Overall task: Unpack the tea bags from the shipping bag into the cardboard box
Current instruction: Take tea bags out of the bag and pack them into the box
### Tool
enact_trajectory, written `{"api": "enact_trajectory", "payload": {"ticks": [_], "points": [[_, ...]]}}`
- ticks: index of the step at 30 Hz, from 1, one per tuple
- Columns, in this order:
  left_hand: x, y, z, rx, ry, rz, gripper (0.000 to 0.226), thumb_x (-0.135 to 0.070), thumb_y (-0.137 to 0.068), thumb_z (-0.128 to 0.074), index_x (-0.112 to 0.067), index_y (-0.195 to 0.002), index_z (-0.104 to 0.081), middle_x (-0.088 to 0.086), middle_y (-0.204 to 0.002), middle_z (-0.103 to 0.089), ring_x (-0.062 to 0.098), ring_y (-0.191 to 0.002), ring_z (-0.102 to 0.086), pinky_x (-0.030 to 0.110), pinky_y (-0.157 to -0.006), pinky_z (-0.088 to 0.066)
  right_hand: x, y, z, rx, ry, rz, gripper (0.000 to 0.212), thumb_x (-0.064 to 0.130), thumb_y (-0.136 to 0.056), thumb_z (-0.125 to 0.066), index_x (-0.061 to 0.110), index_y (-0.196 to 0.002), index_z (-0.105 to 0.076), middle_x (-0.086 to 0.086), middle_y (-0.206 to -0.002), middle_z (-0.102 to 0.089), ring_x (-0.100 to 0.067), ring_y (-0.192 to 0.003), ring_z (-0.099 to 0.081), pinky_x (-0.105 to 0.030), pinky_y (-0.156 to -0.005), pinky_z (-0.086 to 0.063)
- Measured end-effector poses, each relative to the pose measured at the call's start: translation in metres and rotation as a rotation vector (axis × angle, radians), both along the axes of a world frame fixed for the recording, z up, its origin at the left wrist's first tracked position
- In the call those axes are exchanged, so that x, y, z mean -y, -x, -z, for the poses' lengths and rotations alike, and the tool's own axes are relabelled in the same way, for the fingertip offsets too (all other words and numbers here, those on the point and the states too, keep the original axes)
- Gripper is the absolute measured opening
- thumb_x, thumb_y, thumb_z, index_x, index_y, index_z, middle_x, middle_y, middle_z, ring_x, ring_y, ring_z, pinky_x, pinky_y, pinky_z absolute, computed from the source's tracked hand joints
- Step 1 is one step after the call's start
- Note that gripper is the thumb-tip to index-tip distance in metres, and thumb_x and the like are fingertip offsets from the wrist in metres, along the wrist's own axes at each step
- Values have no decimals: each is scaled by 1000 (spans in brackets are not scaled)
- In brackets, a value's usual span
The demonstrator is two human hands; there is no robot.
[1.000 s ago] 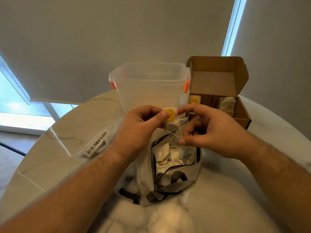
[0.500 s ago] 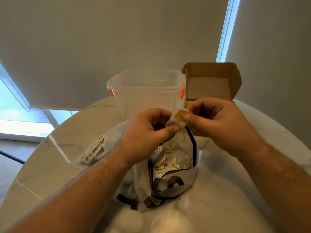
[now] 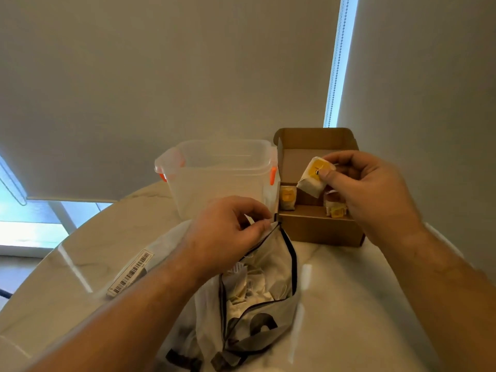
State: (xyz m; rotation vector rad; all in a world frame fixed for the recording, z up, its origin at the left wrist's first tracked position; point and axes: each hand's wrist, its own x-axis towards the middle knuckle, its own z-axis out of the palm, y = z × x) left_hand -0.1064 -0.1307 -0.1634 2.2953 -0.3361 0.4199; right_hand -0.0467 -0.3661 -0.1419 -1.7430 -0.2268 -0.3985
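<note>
The grey shipping bag (image 3: pixel 268 315) lies open on the table in front of me, with several tea bags (image 3: pixel 249 291) visible inside. My left hand (image 3: pixel 228 237) pinches the bag's upper edge. My right hand (image 3: pixel 367 189) holds one tea bag (image 3: pixel 312 177) with a yellow tag, pinched between thumb and fingers, above the open cardboard box (image 3: pixel 319 226). Inside the box stand tea bags with yellow tags at the left (image 3: pixel 287 197) and the right (image 3: pixel 335 209).
A clear plastic tub (image 3: pixel 217 175) with orange clips stands left of the box, behind the bag. A barcode label (image 3: pixel 131 272) lies on the round marble table (image 3: pixel 362 304) to the left. A wall and window blinds are behind.
My right hand carried the tea bag up and right, from above the shipping bag to over the box. My left hand let go of the tea bag and now grips the bag's edge.
</note>
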Motion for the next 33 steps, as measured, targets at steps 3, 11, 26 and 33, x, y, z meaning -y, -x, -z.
{"api": "enact_trajectory", "payload": {"ticks": [3,11,26,33], "points": [[9,-17,-3,90,-299,-39,19,-32,-94,-70,-35,-113,-73,-20,-104,-67,0,-87,-62,26,-81,-57,2,-20,-1,-37,125,7,14,29,-93,-74,33,-106,-72,10,-104,-74,-12,-95,-72,-29,-68,-65],[27,-43,0,180,-527,4,26,-36,-100,-57,-38,-124,-67,-18,-126,-62,5,-106,-60,28,-89,-54,-25,-81,8,-199,687,-88,11,23,-93,-76,28,-100,-70,4,-99,-70,-14,-93,-70,-34,-83,-63],[24,-49,25,135,-357,-16,25,-30,-101,-57,-32,-124,-69,-14,-128,-63,2,-115,-56,19,-101,-45,-42,-105,29,-270,904,32,26,36,-85,-83,25,-99,-65,2,-94,-68,-15,-86,-68,-36,-82,-62],[24,-50,26,133,-335,-26,25,-29,-100,-60,-31,-123,-70,-14,-127,-64,2,-114,-58,20,-100,-47,-46,-108,31,-471,1051,-19,32,43,-81,-84,22,-98,-68,-1,-94,-71,-16,-85,-69,-36,-83,-61]]}}
